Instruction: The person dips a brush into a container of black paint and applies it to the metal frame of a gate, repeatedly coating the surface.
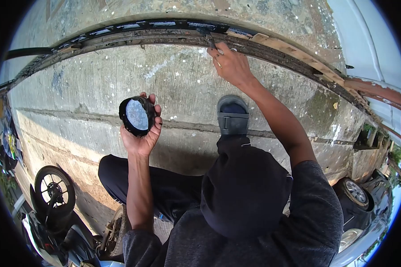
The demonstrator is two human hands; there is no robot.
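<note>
My left hand [142, 139] is wrapped around a small round cup [124, 120] with a black-coated rim. Inside it, a dark glossy liquid, apparently black paint, reflects the sky. In my right hand [232, 67], the fingers pinch a paintbrush [211, 42] by its dark handle. The brush's bristle end rests against a long bar [182, 24] that is coated shiny black and runs across the top of the view. Rough brown timber [165, 37] lies along the near side of this bar.
Paint-spotted concrete [178, 84] spreads beneath me. My sandalled foot [233, 116] is planted between my hands and knees. A pale wooden strip [285, 50] continues rightward. A motorcycle wheel [55, 192] stands lower left, and a dark car [361, 200] lower right.
</note>
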